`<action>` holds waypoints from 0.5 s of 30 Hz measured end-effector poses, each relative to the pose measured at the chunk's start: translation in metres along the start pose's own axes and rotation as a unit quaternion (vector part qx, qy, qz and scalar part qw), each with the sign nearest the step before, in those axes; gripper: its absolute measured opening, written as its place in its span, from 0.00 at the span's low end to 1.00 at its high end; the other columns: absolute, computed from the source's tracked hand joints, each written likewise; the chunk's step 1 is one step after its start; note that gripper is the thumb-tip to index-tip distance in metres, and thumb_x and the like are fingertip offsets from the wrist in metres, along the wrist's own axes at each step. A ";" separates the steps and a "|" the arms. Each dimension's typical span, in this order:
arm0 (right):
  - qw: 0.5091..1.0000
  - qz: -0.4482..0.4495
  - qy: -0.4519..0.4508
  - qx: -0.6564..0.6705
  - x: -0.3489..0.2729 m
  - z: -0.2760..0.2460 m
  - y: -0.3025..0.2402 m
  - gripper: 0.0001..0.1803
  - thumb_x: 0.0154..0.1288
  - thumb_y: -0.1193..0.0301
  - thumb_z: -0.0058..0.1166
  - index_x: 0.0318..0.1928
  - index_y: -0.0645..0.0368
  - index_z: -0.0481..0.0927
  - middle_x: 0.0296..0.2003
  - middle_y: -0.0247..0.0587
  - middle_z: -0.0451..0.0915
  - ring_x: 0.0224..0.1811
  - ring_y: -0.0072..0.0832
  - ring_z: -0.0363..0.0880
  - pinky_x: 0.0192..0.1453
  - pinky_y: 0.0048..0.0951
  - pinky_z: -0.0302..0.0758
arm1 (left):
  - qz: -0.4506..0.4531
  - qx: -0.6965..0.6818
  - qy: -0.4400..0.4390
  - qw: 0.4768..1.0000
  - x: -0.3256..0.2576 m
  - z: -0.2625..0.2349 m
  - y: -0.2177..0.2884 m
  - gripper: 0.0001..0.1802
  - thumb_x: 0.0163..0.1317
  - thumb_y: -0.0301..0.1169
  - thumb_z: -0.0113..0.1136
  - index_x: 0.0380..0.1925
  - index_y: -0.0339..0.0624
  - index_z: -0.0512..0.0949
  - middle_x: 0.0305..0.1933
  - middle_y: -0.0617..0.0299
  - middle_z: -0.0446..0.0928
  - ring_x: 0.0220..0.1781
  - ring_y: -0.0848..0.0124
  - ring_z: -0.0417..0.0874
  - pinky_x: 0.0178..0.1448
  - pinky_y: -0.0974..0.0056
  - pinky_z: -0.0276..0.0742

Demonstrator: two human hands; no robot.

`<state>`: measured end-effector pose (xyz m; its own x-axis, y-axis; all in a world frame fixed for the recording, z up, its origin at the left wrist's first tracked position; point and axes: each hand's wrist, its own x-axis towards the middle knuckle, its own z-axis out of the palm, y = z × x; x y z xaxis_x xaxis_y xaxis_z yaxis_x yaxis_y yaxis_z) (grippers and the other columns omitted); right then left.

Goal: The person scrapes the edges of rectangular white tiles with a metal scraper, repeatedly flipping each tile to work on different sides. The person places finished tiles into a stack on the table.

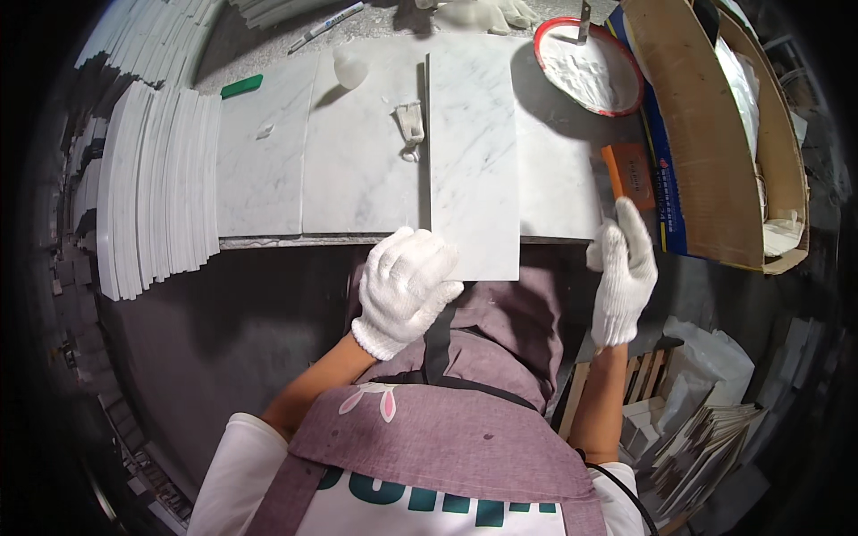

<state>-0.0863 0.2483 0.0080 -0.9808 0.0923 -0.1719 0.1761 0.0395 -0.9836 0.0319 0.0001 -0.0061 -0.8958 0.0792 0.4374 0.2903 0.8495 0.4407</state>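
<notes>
left hand (408, 281), in a white knit glove: fingers curled in, closed on the near left corner of a long marble slab (474, 161). the glove covers that corner; fingertip placement underneath can't be made out.

slab lies lengthwise, near to far, over paler marble pieces (357, 179) on the counter (255, 54); its near end juts past the counter's near edge. dark shadow along its left side; what props it, if anything, is hidden.

right hand (624, 272), same kind of glove: partly open, fingers extended, nothing seen in it. fingertips by the near end of an orange block (629, 174); touching or just short, can't tell.

far right: red-rimmed bowl (540, 55) of white powder or paste, a metal blade (584, 25) standing in it, its lower end sunk from view. right of the block, a cardboard box (728, 170), contents mostly hidden by its wall.

left of slab: small whitish object (410, 123), kind unclear; farther, a translucent lump (350, 67). far left, a green strip (242, 86) and a marker (326, 27). white cloth item (483, 16) cut off at the far edge. stacked white strips (152, 188) at left, count unclear.
</notes>
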 end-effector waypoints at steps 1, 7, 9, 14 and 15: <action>0.999 -0.040 -0.007 -0.024 0.012 0.000 -0.006 0.23 0.75 0.72 0.59 0.67 0.63 0.77 0.61 0.39 0.82 0.42 0.16 0.81 0.42 0.19 0.80 | 0.007 0.005 -0.001 1.000 0.001 0.000 0.002 0.21 0.65 0.43 0.66 0.49 0.39 0.81 0.50 0.53 0.79 0.54 0.50 0.79 0.61 0.45 0.75; 0.988 -0.105 -0.014 -0.111 0.073 0.010 -0.041 0.17 0.74 0.72 0.61 0.59 0.63 0.83 0.49 0.38 0.86 0.40 0.17 0.82 0.42 0.21 0.82 | 0.002 0.013 -0.026 1.000 0.000 0.004 0.008 0.24 0.57 0.46 0.70 0.47 0.42 0.83 0.52 0.56 0.77 0.57 0.52 0.77 0.62 0.45 0.75; 0.987 -0.105 -0.032 -0.114 0.089 0.018 -0.044 0.16 0.73 0.72 0.61 0.57 0.63 0.84 0.46 0.39 0.88 0.41 0.19 0.84 0.43 0.22 0.82 | -0.006 0.028 -0.026 0.999 -0.003 0.006 0.010 0.24 0.56 0.46 0.70 0.47 0.43 0.83 0.53 0.56 0.77 0.58 0.52 0.77 0.63 0.45 0.75; 0.945 -0.201 -0.037 -0.256 0.126 0.025 -0.029 0.14 0.70 0.68 0.62 0.53 0.59 0.87 0.45 0.44 0.89 0.45 0.32 0.88 0.52 0.29 0.81 | -0.012 0.039 -0.036 0.999 -0.004 0.006 0.011 0.24 0.53 0.43 0.73 0.49 0.46 0.83 0.54 0.58 0.77 0.60 0.54 0.77 0.66 0.45 0.75; 0.940 -0.206 -0.035 -0.270 0.130 0.027 -0.027 0.14 0.70 0.67 0.62 0.52 0.58 0.87 0.45 0.45 0.88 0.46 0.34 0.88 0.53 0.30 0.81 | -0.013 0.040 -0.034 0.999 -0.003 0.005 0.011 0.24 0.52 0.42 0.73 0.49 0.46 0.84 0.54 0.58 0.77 0.60 0.54 0.77 0.66 0.45 0.75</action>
<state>-0.2210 0.2320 0.0108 -0.9748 -0.1063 0.1964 -0.2219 0.5592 -0.7988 0.0361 0.0120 -0.0067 -0.9245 0.0895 0.3706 0.2413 0.8900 0.3868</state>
